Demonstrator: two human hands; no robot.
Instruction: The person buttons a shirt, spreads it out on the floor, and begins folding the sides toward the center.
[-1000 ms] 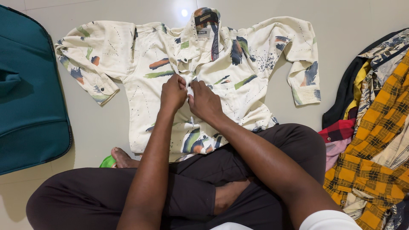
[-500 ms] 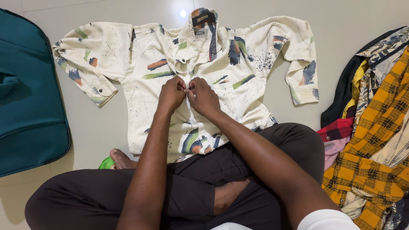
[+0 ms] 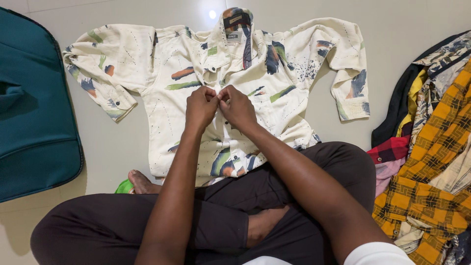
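Left hand: the left hand (image 3: 200,107) is curled, fingertips pinching the front opening of the shirt (image 3: 171,105) on its own side, knuckles up.
Right hand: the right hand (image 3: 237,107) mirrors it, thumb and fingers pinched on the opposite edge of the same opening; the two hands touch at the fingertips, just below the chest.
What is pinched: the pinch point itself is hidden under the fingers, so I cannot tell whether a button or only cloth is between them.
Shirt: cream with brush-stroke print, lying front up on the floor (image 3: 402,24), collar toward the far edge, both sleeves spread out to the sides, hem against the person's crossed legs (image 3: 122,221).
Doing it well: it looks like closing the front. I would keep the two edges level and overlapped, hold the cloth flat against the floor, and work with fingertips only so the panel does not bunch.
Watch for: pulling up from the middle would likely drag the sleeves and wrinkle the chest.
Left side: a teal suitcase (image 3: 34,113) lies near the left sleeve, apart from it.
Right side: a pile of clothes (image 3: 431,147), yellow check on top, sits at the floor's right edge, clear of the shirt.
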